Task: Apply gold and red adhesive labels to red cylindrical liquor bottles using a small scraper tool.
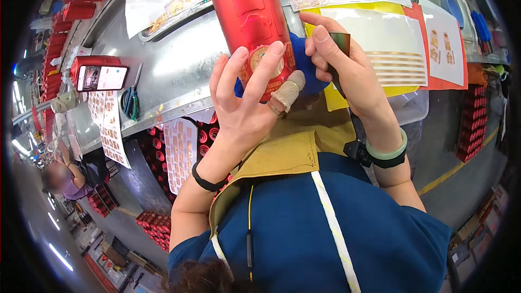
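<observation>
Head camera: my left hand (244, 114) is open, with its fingers spread over the near end of a red bottle (249, 13). I cannot tell how many fingertips touch it. My left thumb wears a tan cloth cover (289, 92). My right hand (347, 62) is curled around a dark flat tool (341, 49), and its pointing finger sticks out toward the bottle. The bottle is in front of me by the edge of the metal table (168, 57), and a round gold sticker (266, 65) is on it. Blue cloth (308, 62) pokes out beside its near end. Sheets with gold stripes (393, 68) lie to the right. A phone (102, 78) and scissors (130, 100) are to the left.
</observation>
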Available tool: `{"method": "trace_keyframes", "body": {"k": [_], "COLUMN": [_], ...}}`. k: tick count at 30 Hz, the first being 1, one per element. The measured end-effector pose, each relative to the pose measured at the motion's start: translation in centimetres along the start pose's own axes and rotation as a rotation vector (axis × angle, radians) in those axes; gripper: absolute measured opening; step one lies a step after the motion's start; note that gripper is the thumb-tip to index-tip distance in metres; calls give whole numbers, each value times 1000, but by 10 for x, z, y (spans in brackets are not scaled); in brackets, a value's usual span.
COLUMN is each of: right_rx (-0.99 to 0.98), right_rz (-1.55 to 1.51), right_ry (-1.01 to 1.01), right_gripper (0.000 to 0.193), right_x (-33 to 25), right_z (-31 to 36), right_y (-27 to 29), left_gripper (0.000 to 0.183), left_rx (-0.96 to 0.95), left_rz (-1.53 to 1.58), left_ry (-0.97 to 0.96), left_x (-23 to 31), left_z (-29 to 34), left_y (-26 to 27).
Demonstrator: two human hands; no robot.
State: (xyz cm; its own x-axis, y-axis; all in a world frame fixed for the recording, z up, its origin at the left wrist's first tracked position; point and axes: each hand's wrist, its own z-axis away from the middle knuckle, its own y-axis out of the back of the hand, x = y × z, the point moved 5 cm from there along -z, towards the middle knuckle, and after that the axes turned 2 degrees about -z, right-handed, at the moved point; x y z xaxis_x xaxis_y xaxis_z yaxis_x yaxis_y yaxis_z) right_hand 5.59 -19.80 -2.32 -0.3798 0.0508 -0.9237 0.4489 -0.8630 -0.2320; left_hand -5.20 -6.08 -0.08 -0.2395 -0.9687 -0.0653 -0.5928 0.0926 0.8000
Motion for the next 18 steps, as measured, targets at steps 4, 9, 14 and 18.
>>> {"method": "trace_keyframes", "body": {"k": [4, 9, 14, 18], "right_rx": [5, 1, -39, -54], "right_rz": [-47, -59, -72, -71], "right_ry": [-30, -25, -15, -8], "right_gripper": [53, 51, 50, 50], "right_x": [-1, 0, 3, 0], "right_z": [3, 3, -2, -3], "right_y": [7, 14, 10, 5], "left_gripper": [39, 46, 69, 88], "left_rx": [200, 243, 368, 20], "left_rz": [104, 126, 540, 642], "left_ry": [70, 302, 601, 592], "left_x": [-3, -14, -24, -35], "left_z": [14, 44, 48, 37], "left_y": [4, 7, -2, -17]}}
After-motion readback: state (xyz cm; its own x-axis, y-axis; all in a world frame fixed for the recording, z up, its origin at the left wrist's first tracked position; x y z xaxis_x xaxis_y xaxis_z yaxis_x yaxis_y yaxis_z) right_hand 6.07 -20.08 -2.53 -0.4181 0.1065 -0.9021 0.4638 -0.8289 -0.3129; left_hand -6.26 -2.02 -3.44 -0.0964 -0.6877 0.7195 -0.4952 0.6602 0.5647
